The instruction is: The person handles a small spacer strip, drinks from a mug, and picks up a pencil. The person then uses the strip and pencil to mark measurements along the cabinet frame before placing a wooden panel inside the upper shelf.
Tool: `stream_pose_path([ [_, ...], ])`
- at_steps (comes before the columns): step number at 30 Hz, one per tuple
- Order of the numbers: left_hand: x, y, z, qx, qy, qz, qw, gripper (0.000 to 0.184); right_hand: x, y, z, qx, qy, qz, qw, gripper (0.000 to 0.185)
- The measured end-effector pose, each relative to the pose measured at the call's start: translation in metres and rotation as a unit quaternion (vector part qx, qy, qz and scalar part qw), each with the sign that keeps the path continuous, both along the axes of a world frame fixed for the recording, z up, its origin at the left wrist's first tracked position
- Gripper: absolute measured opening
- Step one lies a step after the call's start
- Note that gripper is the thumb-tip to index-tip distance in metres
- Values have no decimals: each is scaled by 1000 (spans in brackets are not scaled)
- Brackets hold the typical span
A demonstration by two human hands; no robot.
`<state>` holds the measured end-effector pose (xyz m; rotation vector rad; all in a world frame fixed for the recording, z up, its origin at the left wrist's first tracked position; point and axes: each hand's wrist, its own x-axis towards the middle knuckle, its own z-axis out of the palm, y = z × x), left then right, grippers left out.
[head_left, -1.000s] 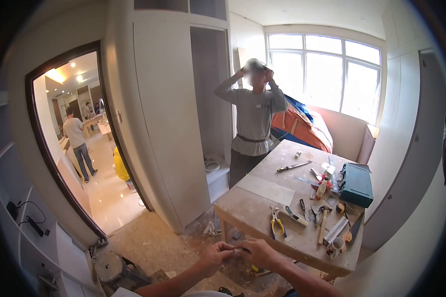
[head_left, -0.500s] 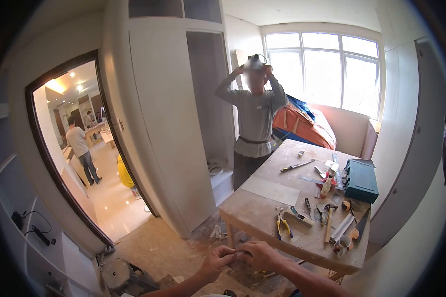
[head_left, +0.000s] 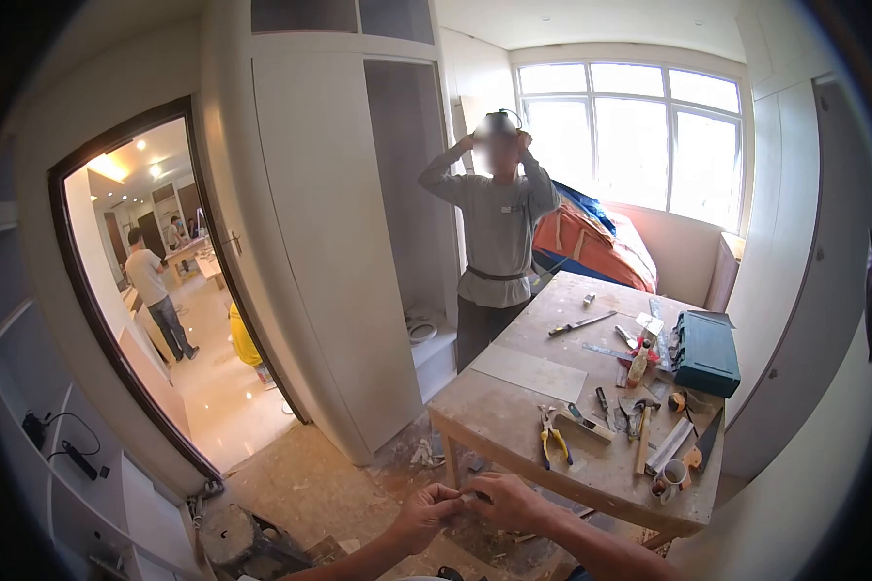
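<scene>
My left hand [head_left: 430,511] and my right hand [head_left: 504,504] meet low in the view, just short of the near left corner of the wooden table [head_left: 499,476]. The fingertips of both are pinched together; a small dark thing may be between them, too small to name. Neither hand touches the table. Nearest to them on it lie yellow-handled pliers [head_left: 554,441] and a wood plane [head_left: 584,423]. Further right are a hammer [head_left: 643,436], a hand saw [head_left: 707,443] and a mug [head_left: 669,478].
Across the table a person [head_left: 499,223] raises both hands to headgear. A teal case [head_left: 705,353], a glue bottle [head_left: 638,366] and a flat board [head_left: 530,372] lie on the tabletop. Debris and a round-topped machine [head_left: 231,537] are on the floor. An open doorway [head_left: 189,290] shows other people.
My hands stay pinched together in almost the same spot, with a slight shift of the fingers. The person across the table has lowered the head a little and moved slightly left.
</scene>
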<state>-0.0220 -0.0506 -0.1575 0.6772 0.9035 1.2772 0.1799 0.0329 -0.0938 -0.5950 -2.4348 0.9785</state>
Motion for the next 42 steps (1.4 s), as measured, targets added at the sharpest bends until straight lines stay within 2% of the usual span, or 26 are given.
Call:
stream_pose_path([
  [9,3,1,5,52,59,10,997,13,2,-3,3,3,19,-21,1000,31],
  [12,4,-1,2,70,65,24,995,13,2,-9,8,-23,29,-25,999,30],
  [14,5,-3,2,77,61,35,995,13,1,-12,6,-123,37,-76,989,30],
  [16,6,-3,10,78,129,60,987,14,0,-16,11,-128,39,-86,987,29],
  [17,5,-2,8,80,128,63,987,14,-1,-16,13,-135,43,-97,985,29],
  [21,5,-5,5,106,145,71,981,13,-3,-16,10,-144,20,-99,984,28],
  [26,-2,-7,10,114,192,46,974,12,-10,-20,7,-99,66,-99,988,27],
  [30,-7,-5,5,120,182,47,975,14,-12,-14,11,-51,63,-99,992,29],
  [32,-14,-2,3,136,175,39,974,14,-13,-3,-8,36,76,-42,996,31],
  [33,-15,-1,5,102,178,33,978,15,-13,-2,-8,47,75,-37,995,31],
  [34,-16,1,7,69,182,24,981,16,-12,-2,-6,38,62,-28,997,32],
  [35,-17,3,9,83,182,25,979,16,-11,0,-4,31,50,-21,998,32],
  [37,-21,2,7,24,84,-4,996,18,-12,7,-17,69,31,-22,997,33],
  [38,-22,4,0,30,49,3,998,21,-13,10,-26,46,40,-15,998,34],
  [42,-14,-1,16,25,37,8,999,22,-12,2,-13,16,20,-32,999,34],
])
